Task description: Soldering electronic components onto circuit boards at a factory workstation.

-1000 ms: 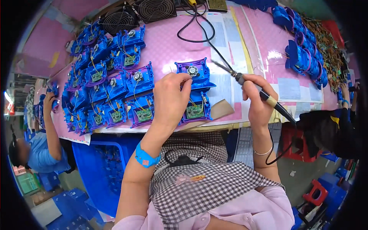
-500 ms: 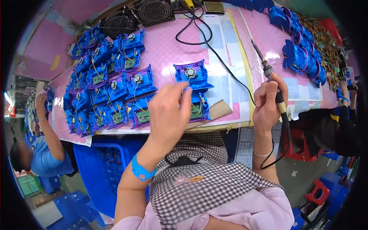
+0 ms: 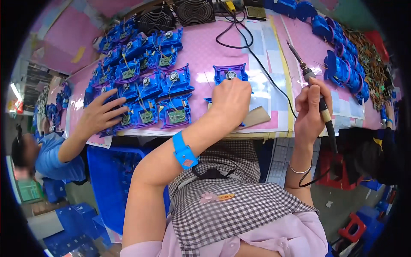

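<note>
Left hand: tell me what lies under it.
The left hand rests on a blue plastic housing on the pink bench mat. Only the housing's upper part with its round metal centre shows; the lower part, under the palm, is hidden.

Electronics assembly workshop, pink workbench [image 3: 205, 51] crowded with blue plastic housings [image 3: 141, 81], soldering iron [image 3: 314, 92], small fans [image 3: 195, 10], co-worker's hand [image 3: 100, 115] alongside

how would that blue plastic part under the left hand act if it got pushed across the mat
The blue plastic part lies flat, so it would probably slide, not tip or roll. Being thin moulded plastic, it is likely light. The left hand rests on its near side; its fine wires look easy to snag.
</note>
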Tool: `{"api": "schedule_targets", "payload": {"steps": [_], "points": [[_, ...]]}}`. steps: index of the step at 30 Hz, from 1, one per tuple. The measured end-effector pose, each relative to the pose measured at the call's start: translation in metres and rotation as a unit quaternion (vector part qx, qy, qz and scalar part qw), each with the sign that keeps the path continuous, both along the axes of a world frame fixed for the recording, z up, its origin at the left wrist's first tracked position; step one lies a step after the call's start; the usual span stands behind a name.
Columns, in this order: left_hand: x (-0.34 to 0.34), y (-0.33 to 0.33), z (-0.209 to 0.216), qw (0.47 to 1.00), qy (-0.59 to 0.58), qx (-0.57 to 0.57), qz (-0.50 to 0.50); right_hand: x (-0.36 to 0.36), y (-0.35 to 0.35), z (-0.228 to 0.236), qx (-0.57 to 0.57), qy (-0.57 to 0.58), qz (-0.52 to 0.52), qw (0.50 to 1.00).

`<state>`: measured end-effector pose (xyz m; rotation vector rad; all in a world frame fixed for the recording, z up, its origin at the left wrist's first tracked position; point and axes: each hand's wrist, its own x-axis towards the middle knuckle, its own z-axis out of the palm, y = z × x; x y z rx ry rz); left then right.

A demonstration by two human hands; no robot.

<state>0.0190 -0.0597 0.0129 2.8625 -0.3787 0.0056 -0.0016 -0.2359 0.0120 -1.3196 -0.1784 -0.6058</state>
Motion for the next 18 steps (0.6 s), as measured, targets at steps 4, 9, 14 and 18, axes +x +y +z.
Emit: {"api": "schedule_targets", "payload": {"steps": [4,9,14,18], "points": [[-0.002,0.015,-0.009,0.999,-0.014,0.003,-0.036,0.000,0.004,0.000,0.002,-0.002,-0.003,1.000],[-0.018,0.038,-0.014,0.998,-0.018,-0.041,0.037,-0.001,0.008,-0.006,-0.012,0.004,-0.002,1.000],[-0.030,0.070,-0.013,0.995,-0.017,-0.043,0.087,-0.004,0.017,-0.007,-0.042,0.030,0.023,0.998],[-0.040,0.097,-0.004,0.994,0.004,-0.028,0.103,-0.002,0.025,-0.010,-0.044,0.043,0.039,0.997]]}}
